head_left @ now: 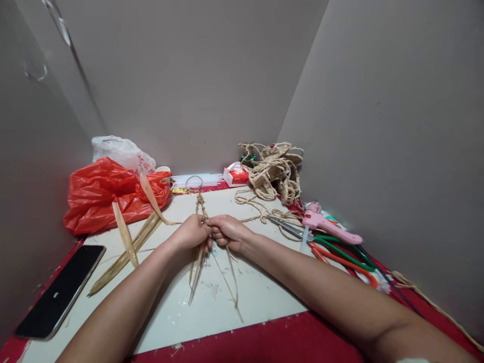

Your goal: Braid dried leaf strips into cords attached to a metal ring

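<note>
My left hand (193,233) and my right hand (230,232) meet above the middle of a white board (170,322). Both are closed, fingers pinched on a braided straw cord (200,202). Its knotted, looped end lies beyond my hands, toward the wall. Loose straw strands (194,282) hang from under my fingers toward the front of the board. My fingertips hide the exact point of the braid they grip. Left of my left hand, flat dried leaf strips (126,237) lie crossed on the board.
At back left, a red plastic bag (113,194) sits before a white plastic bag (121,151). A phone (62,292) lies at left. Coiled straw rope (274,171) is heaped at back right, near a red box (236,175). Scissors (336,254) and a pink glue gun (328,224) lie at right.
</note>
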`<state>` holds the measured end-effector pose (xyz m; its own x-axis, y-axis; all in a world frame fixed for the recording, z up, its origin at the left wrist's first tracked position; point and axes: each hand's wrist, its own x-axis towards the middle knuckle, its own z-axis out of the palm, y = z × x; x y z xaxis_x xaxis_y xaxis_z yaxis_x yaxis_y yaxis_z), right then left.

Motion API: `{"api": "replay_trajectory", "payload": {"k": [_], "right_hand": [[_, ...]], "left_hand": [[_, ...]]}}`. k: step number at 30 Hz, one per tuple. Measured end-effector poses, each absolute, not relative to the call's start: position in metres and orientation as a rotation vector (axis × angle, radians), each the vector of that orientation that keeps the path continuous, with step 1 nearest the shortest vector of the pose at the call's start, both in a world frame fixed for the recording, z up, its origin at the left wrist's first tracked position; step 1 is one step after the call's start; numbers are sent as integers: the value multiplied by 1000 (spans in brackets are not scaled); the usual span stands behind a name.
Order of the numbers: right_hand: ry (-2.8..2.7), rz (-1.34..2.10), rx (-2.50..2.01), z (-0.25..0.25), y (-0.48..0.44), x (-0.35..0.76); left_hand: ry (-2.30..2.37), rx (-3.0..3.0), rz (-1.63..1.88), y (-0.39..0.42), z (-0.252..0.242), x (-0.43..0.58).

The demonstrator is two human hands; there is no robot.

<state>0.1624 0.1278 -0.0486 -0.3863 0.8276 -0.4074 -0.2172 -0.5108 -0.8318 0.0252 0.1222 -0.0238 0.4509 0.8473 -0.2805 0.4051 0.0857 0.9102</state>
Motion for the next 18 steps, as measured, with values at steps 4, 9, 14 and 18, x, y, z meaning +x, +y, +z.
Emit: {"api": "replay_trajectory", "payload": {"k": [4, 9, 14, 18], "right_hand": [[-861, 2067, -1046, -46, 133, 168], [-860, 2146, -966, -43, 137, 172], [-898, 2192, -928, -45, 140, 178], [-1062, 2209, -943, -43, 142, 184]], "left_hand": [[1276, 1509, 520, 131, -11, 14], [1181, 1284, 886, 138, -25, 18], [972, 1075, 748, 132, -33, 28], [1060, 1172, 718, 134, -30, 24]]}}
